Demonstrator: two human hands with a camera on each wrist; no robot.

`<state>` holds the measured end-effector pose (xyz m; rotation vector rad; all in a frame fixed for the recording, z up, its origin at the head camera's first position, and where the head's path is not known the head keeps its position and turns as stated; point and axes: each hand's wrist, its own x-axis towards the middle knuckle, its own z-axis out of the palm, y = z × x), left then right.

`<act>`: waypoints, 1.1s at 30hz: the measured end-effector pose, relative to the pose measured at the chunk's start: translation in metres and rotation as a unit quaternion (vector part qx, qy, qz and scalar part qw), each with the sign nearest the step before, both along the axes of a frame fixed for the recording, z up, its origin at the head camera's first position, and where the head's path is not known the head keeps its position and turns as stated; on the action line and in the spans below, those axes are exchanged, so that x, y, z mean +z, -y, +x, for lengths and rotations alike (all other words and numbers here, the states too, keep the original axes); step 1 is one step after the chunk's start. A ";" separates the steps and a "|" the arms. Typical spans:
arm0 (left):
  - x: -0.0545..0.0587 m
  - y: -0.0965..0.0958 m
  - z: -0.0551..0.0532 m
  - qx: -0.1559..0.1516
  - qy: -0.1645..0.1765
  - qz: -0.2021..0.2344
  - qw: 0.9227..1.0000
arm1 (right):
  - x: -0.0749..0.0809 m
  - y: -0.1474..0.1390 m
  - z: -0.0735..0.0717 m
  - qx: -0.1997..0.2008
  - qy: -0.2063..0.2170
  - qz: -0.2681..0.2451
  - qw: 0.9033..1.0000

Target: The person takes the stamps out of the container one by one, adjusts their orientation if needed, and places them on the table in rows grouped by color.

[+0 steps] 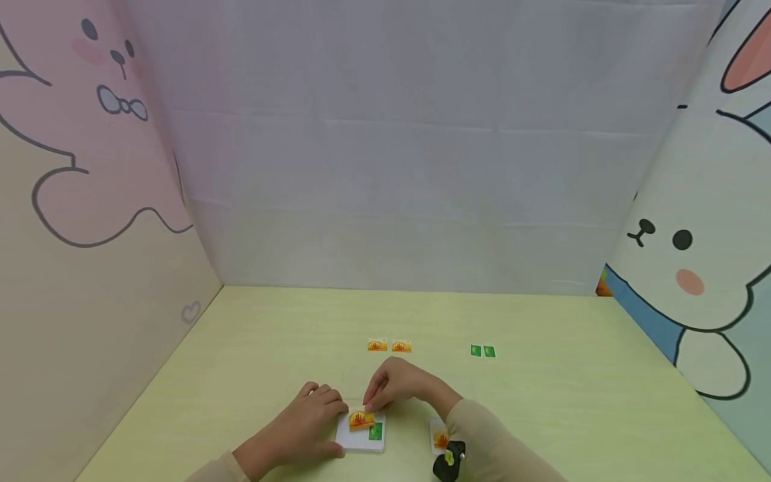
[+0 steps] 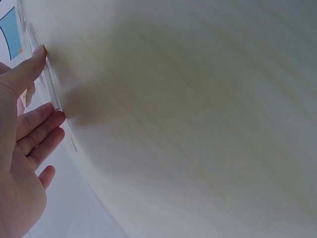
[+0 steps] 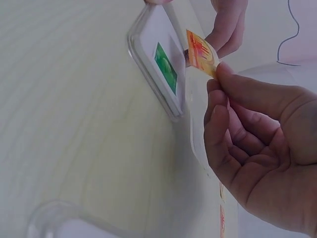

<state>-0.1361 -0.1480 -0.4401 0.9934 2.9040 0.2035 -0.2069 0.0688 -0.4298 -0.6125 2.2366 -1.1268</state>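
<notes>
A white flat case with clear rounded edges (image 1: pixel 355 442) lies on the table in front of the person. On its face is a small green picture (image 1: pixel 376 431). The left hand (image 1: pixel 310 418) grips the case's left side, thumb near the close corner, fingertips at the far one; in the left wrist view the thumb and fingers touch its clear edge (image 2: pixel 52 82). The right hand (image 1: pixel 394 387) pinches a small orange picture card (image 1: pixel 361 420) by one end, between thumb and forefinger. In the right wrist view the card (image 3: pixel 202 52) tilts above the case, beside the green picture.
Two orange picture cards (image 1: pixel 377 345) lie farther back, and two green cards (image 1: pixel 483 351) lie back right. A second clear-edged case (image 1: pixel 437 436) with an orange picture lies partly under the right forearm, beside a black object (image 1: pixel 448 462). Fabric walls (image 1: pixel 409 167) enclose the table.
</notes>
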 end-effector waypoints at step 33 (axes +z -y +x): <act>-0.001 0.001 0.000 -0.016 -0.023 0.009 1.000 | 0.009 -0.008 -0.011 0.041 0.031 0.032 0.998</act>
